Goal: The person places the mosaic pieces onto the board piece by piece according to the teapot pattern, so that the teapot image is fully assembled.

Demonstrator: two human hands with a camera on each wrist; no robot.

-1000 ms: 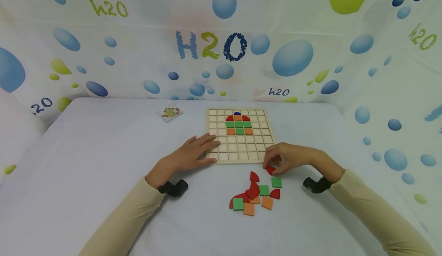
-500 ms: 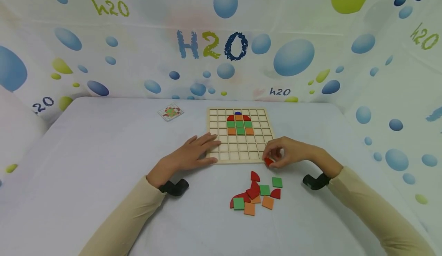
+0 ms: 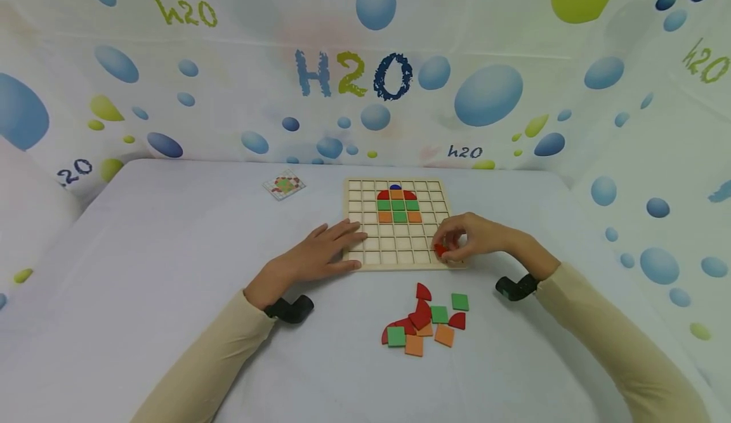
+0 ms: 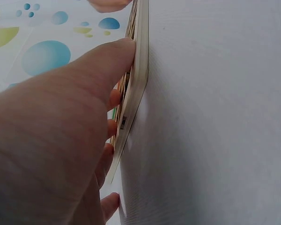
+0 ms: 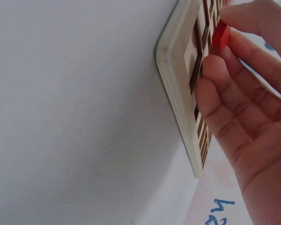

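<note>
A wooden grid board (image 3: 394,267) lies on the table with green, orange, red and blue tiles set in its upper middle cells. My left hand (image 3: 314,255) rests on the board's left edge, fingers spread and fairly straight; in the left wrist view the thumb (image 4: 110,58) lies along the board's rim. Between thumb and fingertips my right hand (image 3: 474,236) pinches a red quarter-round tile (image 3: 440,250) over the board's lower right cells. The right wrist view shows this red tile (image 5: 221,35) held on edge close to the grid, the other fingers curled beside it.
In front of the board lies a loose pile with red quarter-round tiles (image 3: 423,292), green square tiles (image 3: 396,336) and orange square tiles (image 3: 444,335). A small pattern card (image 3: 284,184) lies at the back left. A printed cloth (image 3: 228,80) hangs behind the table.
My right hand has carried the red tile from just in front of the board up over its lower right corner. The left hand has stayed at the left edge.
</note>
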